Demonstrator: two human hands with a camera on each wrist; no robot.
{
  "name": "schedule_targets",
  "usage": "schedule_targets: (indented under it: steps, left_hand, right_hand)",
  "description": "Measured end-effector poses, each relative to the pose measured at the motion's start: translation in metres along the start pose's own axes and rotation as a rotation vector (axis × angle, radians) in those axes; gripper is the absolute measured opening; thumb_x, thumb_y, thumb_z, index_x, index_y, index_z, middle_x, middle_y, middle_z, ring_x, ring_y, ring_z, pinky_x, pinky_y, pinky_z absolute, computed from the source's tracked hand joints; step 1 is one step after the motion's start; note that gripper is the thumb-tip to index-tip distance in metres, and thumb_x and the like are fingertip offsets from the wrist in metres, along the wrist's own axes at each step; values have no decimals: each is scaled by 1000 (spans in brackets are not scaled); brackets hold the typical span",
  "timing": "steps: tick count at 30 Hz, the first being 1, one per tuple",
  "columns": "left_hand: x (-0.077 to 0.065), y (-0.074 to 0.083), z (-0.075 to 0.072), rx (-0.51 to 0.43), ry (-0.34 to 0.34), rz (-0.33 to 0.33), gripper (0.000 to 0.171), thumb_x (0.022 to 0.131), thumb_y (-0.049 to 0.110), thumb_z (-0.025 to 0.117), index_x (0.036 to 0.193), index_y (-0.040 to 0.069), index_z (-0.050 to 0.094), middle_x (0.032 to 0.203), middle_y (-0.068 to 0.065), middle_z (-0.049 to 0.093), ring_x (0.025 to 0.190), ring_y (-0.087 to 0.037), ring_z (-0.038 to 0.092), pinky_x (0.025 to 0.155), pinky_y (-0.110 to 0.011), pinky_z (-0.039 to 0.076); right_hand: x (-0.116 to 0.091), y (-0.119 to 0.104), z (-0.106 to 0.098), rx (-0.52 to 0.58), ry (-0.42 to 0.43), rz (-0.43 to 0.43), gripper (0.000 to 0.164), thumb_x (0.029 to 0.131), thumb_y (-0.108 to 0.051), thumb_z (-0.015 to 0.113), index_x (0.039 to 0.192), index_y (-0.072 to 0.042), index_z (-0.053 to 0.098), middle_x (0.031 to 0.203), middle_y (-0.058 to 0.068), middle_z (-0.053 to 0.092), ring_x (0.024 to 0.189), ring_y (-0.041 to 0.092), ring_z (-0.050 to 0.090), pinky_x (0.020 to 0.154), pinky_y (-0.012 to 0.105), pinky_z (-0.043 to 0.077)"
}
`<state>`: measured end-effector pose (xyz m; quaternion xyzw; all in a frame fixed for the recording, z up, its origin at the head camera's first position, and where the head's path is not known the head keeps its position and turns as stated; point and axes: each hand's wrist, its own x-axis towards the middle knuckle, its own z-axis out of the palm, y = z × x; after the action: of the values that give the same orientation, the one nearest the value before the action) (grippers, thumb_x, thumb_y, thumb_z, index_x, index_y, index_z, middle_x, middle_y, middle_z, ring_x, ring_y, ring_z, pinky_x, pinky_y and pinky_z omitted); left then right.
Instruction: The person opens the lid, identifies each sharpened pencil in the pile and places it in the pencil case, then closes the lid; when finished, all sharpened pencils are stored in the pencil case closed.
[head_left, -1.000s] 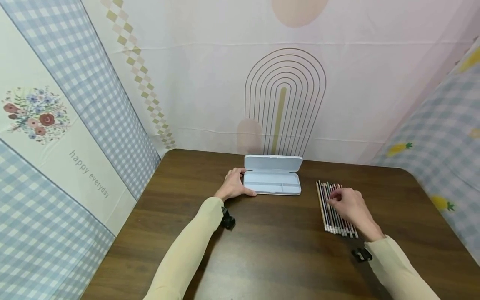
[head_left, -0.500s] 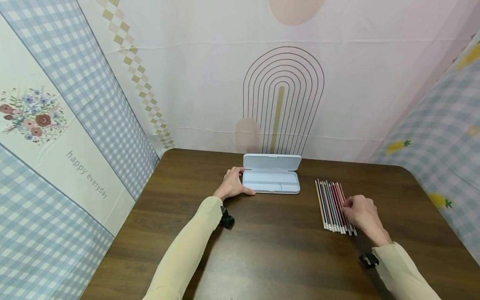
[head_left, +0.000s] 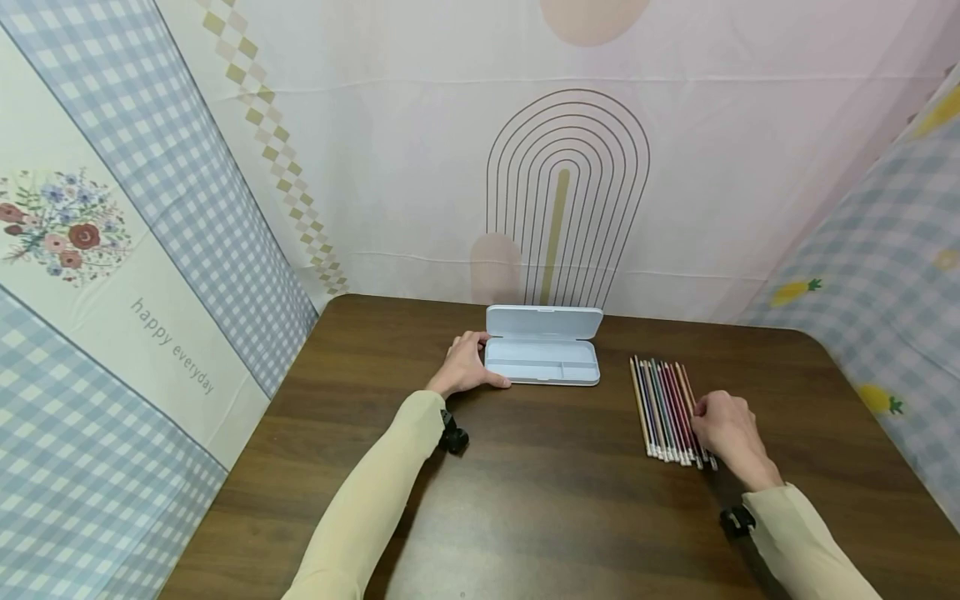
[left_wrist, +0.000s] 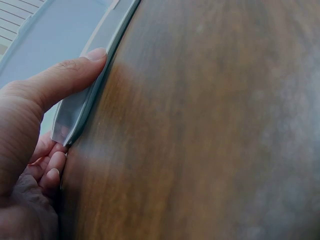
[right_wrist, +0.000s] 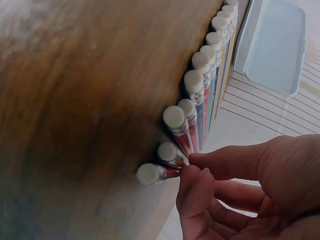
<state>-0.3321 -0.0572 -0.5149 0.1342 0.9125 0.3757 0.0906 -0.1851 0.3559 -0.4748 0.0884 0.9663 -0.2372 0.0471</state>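
A pale blue pencil case lies with its lid up toward the back of the table. My left hand grips its left end, thumb along the front edge and the other fingers round the end. To the right of the case, several pencils lie side by side, white erasers toward me. At the right end of that row my right hand pinches a pencil between thumb and forefinger, a little below the middle of its length. The right wrist view shows its eraser end set slightly off from the others.
The brown wooden table has a patterned cloth hanging behind it, with checked cloths on the left and right. A small black camera is strapped to the left wrist.
My right hand has moved rightward from over the pencils to the right end of the row, uncovering more of them. The left hand keeps its place on the pencil case.
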Motion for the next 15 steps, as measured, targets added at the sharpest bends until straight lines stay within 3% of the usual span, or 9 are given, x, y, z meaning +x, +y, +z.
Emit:
schedule_targets:
  steps: [7, 15]
  left_hand:
    - [-1, 1, -1, -4, 6, 4, 104, 75, 39, 102, 159, 8, 50, 154, -17, 55, 143, -33, 47, 124, -49, 43]
    - [-2, 2, -1, 1, 7, -3, 103, 75, 37, 102, 158, 7, 50, 154, -17, 56, 144, -33, 47, 125, -49, 42]
  right_hand:
    - [0, 3, 1, 8, -7, 8, 27, 94, -1, 55, 68, -6, 61, 64, 4, 54, 59, 20, 52, 54, 34, 40]
    - [0, -2, 3, -21, -26, 35, 46, 98, -7, 62, 58, -18, 39, 55, -7, 32, 51, 11, 32, 50, 28, 28]
